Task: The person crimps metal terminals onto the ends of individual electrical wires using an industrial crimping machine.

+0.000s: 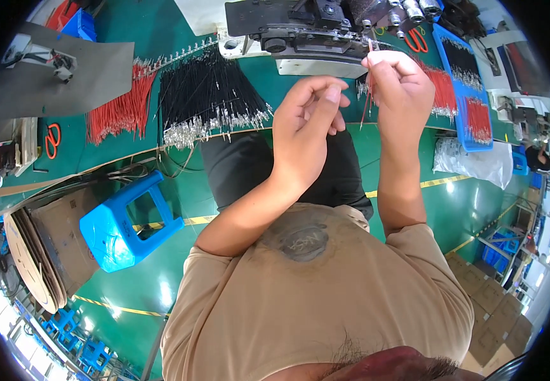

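My right hand (405, 92) pinches a thin red wire (366, 106) between thumb and fingers, just in front of a dark metal machine (313, 39). One end of the wire points up at the machine's working head, while the rest hangs below my fingers. To its left, my left hand (306, 120) is raised over the bench edge with loosely curled fingers, somewhat apart, and no wire shows in it. Beside that hand, a bundle of black wires (208, 89) with metal terminals lies fanned out on the green bench, joined to a terminal strip (189, 54).
More red wires (122, 101) lie at the left, near orange-handled scissors (53, 141) and a grey plate (97, 76). On the right are another red bundle (438, 89), a blue tray (475, 145) of wires and more scissors (417, 39). A blue stool (113, 228) stands below the bench.
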Demonstrator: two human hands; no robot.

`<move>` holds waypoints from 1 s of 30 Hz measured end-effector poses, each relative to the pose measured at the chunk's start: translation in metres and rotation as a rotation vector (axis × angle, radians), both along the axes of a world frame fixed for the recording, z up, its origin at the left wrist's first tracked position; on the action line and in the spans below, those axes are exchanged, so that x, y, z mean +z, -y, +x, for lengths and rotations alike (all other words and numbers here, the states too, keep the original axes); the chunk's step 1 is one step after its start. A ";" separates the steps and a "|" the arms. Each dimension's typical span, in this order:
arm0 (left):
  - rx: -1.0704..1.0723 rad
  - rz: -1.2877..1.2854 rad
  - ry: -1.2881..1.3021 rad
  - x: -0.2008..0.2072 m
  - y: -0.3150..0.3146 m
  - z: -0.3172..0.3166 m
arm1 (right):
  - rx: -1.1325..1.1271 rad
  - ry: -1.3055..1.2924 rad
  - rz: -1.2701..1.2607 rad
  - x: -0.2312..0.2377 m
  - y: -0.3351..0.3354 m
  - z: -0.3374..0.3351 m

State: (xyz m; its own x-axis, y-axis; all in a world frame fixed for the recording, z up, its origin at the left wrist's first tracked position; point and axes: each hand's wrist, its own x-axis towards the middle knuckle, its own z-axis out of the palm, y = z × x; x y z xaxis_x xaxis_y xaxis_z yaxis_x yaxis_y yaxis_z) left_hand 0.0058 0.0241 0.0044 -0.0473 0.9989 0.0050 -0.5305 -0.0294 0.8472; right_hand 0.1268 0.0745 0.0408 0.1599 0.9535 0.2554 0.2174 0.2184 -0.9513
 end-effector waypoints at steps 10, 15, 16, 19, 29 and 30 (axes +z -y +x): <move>-0.086 -0.042 0.046 -0.004 0.005 -0.003 | 0.036 -0.008 0.031 -0.001 -0.007 -0.001; -0.096 -0.040 0.046 -0.005 0.005 -0.002 | 0.038 -0.021 0.037 -0.001 -0.007 -0.002; -0.090 -0.045 0.029 -0.004 0.005 -0.002 | 0.028 -0.004 0.034 -0.001 -0.007 -0.002; -0.096 -0.041 0.041 -0.005 0.006 -0.001 | 0.019 0.009 0.030 0.000 -0.007 -0.003; -0.112 -0.020 0.034 -0.003 0.008 0.000 | -0.023 0.006 0.033 0.000 -0.005 -0.005; -0.117 -0.017 0.031 -0.003 0.008 0.000 | -0.024 0.005 0.035 -0.001 -0.005 -0.004</move>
